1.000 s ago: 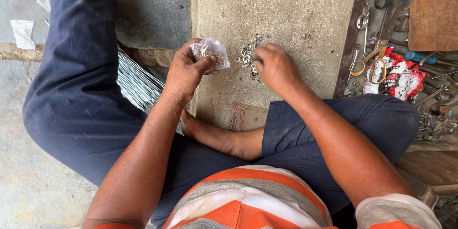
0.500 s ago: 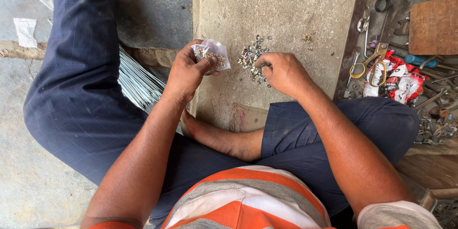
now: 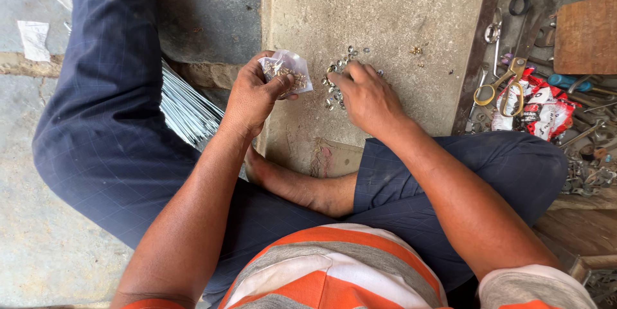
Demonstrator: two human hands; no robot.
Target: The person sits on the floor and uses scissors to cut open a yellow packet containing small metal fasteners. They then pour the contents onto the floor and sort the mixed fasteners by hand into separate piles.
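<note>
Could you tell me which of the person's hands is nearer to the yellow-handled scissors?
Right. The right hand rests on the small metal pieces, left of the scissors; the left hand, holding a small plastic bag, is farther left.

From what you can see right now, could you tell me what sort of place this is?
Probably a small floor-level repair workshop: hand tools and yellow-handled scissors lie scattered at the right, a bundle of thin metal rods at the left, small metal fittings on a concrete slab.

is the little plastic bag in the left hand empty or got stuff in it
Not empty: the clear plastic bag in the left hand shows small metal pieces through its film.
</note>
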